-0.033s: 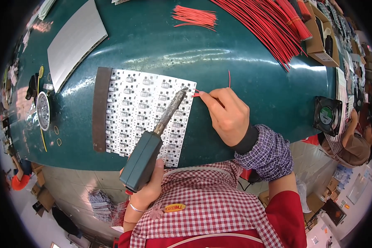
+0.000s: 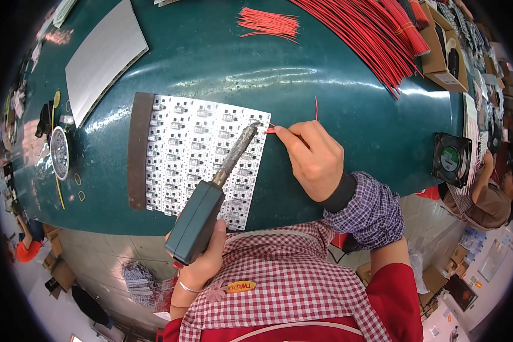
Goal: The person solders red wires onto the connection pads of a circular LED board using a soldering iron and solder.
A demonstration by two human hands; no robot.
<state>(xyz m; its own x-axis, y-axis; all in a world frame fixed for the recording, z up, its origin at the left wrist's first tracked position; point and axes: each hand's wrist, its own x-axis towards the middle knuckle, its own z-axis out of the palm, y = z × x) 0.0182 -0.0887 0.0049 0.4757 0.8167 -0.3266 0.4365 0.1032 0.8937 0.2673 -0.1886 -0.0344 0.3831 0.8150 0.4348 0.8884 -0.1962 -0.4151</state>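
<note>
My left hand (image 2: 212, 255) is closed round the grip of a dark green soldering gun (image 2: 195, 219). Its long, worn metal barrel slants up and right over a white panel of circuit boards (image 2: 195, 171), which carries rows of small black and silvery parts. The barrel's tip is at the panel's upper right edge. There my right hand (image 2: 318, 159) pinches thin red wires (image 2: 271, 130), whose ends meet the board edge close to the tip. Another red wire end (image 2: 317, 108) sticks up behind the right hand's knuckles. Whether tip and wire touch is too small to tell.
A brown strip (image 2: 138, 151) lies along the panel's left edge. Short red wires (image 2: 269, 24) and a long red bundle (image 2: 362, 37) lie at the back, beside a cardboard box (image 2: 446, 57). A black fan (image 2: 451, 159) stands right; a bowl (image 2: 60, 153) and grey sheet (image 2: 106, 60) are left.
</note>
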